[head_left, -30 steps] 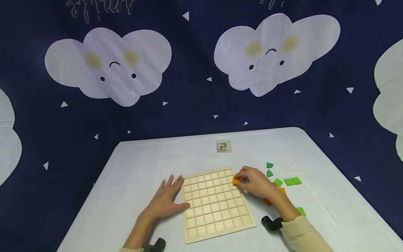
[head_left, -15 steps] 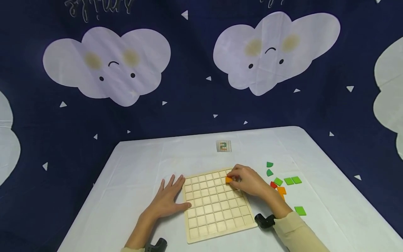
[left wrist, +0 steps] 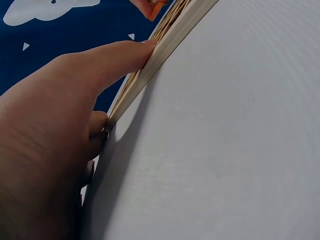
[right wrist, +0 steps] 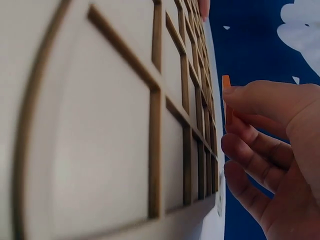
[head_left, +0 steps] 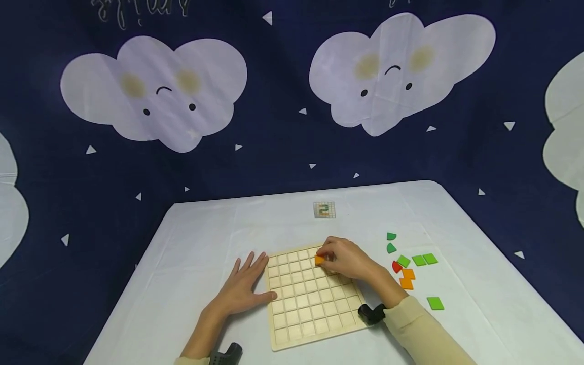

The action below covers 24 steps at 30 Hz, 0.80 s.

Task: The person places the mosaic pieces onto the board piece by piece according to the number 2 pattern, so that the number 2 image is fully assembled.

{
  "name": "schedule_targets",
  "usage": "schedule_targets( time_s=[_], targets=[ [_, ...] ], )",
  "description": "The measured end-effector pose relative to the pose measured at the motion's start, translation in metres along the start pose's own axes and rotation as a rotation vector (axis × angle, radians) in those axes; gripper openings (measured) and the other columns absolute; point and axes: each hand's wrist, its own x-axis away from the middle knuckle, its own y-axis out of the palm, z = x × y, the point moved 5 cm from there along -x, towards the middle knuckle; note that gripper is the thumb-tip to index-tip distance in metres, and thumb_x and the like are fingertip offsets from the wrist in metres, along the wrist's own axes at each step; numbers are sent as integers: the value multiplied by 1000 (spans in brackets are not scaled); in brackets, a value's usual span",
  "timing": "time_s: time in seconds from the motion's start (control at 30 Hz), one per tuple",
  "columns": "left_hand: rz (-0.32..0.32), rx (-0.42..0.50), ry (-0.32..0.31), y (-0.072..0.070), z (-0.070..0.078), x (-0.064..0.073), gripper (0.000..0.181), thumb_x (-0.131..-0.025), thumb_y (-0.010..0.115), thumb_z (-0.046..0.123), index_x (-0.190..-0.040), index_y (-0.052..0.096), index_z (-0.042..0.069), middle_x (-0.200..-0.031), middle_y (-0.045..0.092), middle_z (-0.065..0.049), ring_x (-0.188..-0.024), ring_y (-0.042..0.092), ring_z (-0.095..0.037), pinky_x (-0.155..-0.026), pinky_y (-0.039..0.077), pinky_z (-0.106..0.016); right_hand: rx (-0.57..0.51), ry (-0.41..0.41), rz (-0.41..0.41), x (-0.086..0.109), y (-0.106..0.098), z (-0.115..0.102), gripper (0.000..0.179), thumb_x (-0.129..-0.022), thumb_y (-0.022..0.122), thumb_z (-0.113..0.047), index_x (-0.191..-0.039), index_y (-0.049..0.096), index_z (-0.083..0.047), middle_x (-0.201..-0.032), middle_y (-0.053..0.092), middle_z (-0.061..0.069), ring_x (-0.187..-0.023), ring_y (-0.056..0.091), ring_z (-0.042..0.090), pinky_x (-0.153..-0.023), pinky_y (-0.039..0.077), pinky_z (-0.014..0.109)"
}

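Note:
A pale wooden grid board (head_left: 310,304) lies on the white table. My right hand (head_left: 345,257) pinches an orange square tile (head_left: 319,260) between thumb and fingers, over the upper part of the board. In the right wrist view the orange tile (right wrist: 227,102) stands edge-on, a little off the grid bars. My left hand (head_left: 242,289) spreads its fingers at the board's left side. The thumb rests on the board's rim, as the left wrist view shows with the hand (left wrist: 65,100) against the board edge (left wrist: 165,52). No tiles show on the visible cells.
Right of the board lie two orange tiles (head_left: 407,279), a red quarter-round piece (head_left: 397,266), several light green squares (head_left: 435,303) and two dark green quarter-rounds (head_left: 391,248). A small picture card (head_left: 324,210) lies behind the board. A dark cloud-print cloth hangs beyond the table.
My right hand has moved left across the board with the orange tile, from its right edge inward. The loose orange and red pieces have come into fuller view. My left hand stays put.

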Motion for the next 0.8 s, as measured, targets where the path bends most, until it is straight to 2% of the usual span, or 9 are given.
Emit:
schedule_targets(
  time_s=[0.23,0.47,0.8],
  targets=[
    [1,4,10,1,-2,-1,103,-75,58,75,-153,27,16,-157,22,4,-145,8,-22,-115,0,-49,0,1,-47,-7,8,-5,24,-84,72,-24,-106,75,-17,-94,60,-13,-82,55,4,-72,49,26],
    [-5,1,18,1,-2,1,103,-74,58,75,-153,28,15,-157,21,5,-145,7,-21,-115,0,-48,8,1,-60,-9,12,-9,23,-84,74,-23,-106,75,-15,-94,60,-11,-81,55,6,-71,49,25],
    [-2,-3,15,0,-2,1,104,-74,58,76,-152,28,15,-157,21,5,-145,6,-20,-115,0,-48,-11,-36,-92,-20,15,-21,20,-87,72,-22,-105,75,-15,-92,61,-10,-83,57,8,-72,49,24]
  ],
)
